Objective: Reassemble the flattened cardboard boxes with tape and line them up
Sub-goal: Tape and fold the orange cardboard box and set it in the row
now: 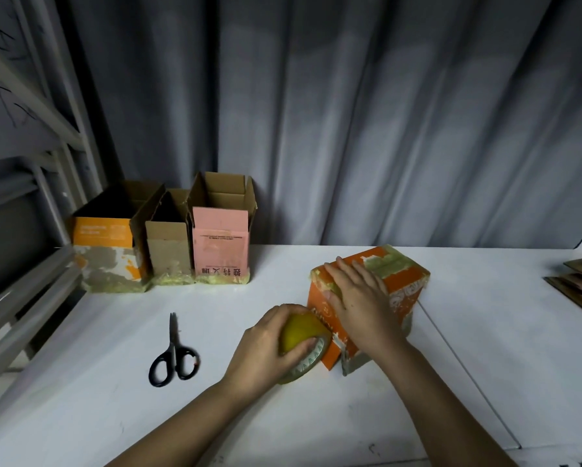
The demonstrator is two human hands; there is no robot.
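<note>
Taping up the orange box [374, 298] on the white table [468, 348].

The left hand [266, 348] grips the tape roll [304, 345] against the box; the right hand [360, 298] lies flat on top, holding it down. The box looks light and bendy, so hold its corners. Scissors [173, 355] lie nearby; three finished boxes [163, 237] stand behind.

Left hand [266, 345] curled in a grip, fingers [308, 345] wrapped forward, forearm angled in from lower left; right hand [360, 298] flat, palm down, fingers extended, forearm from lower right.
</note>
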